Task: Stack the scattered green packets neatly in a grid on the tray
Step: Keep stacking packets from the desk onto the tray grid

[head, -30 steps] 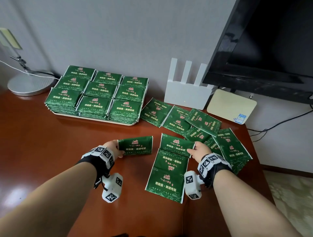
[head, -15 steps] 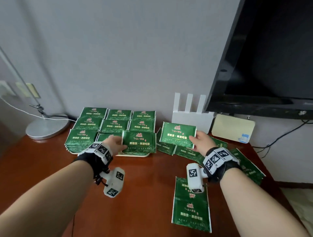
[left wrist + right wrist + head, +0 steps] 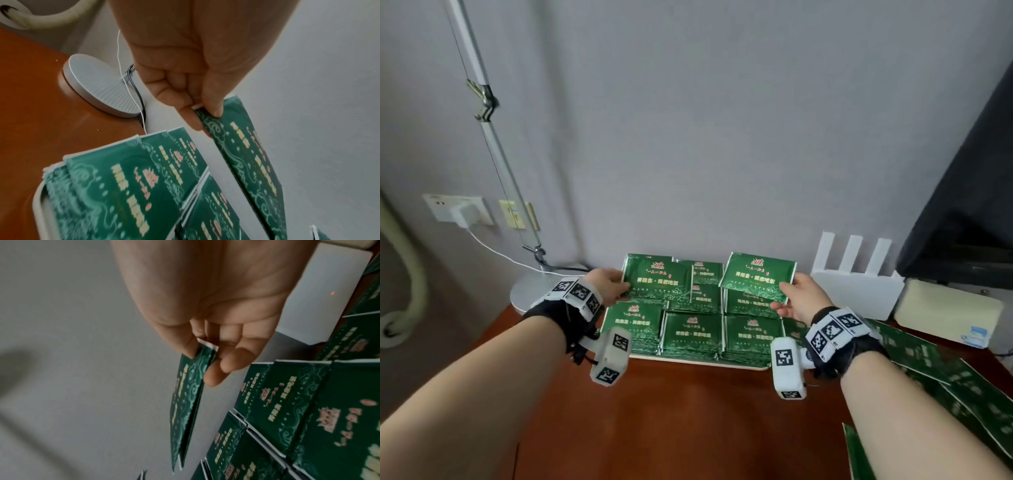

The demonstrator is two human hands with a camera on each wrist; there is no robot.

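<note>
A white tray (image 3: 698, 362) against the wall holds a grid of stacked green packets (image 3: 693, 334). My left hand (image 3: 610, 285) pinches one green packet (image 3: 659, 278) by its left edge, above the tray's back left stack. In the left wrist view thumb and forefinger (image 3: 211, 104) clamp that packet (image 3: 246, 155). My right hand (image 3: 799, 298) pinches a second green packet (image 3: 758, 277) by its right edge, above the back right stack. The right wrist view shows this packet (image 3: 186, 402) edge-on between thumb and fingers (image 3: 216, 373).
Loose green packets (image 3: 962, 387) lie scattered on the brown table (image 3: 688, 428) at the right. A white router (image 3: 856, 287) and a cream box (image 3: 948, 313) stand by the wall, under a dark screen (image 3: 969, 212). A lamp base (image 3: 530, 294) sits left of the tray.
Both hands picked up a packet each from the table and carried them away from me, up over the tray's back row. The head view tilted upward.
</note>
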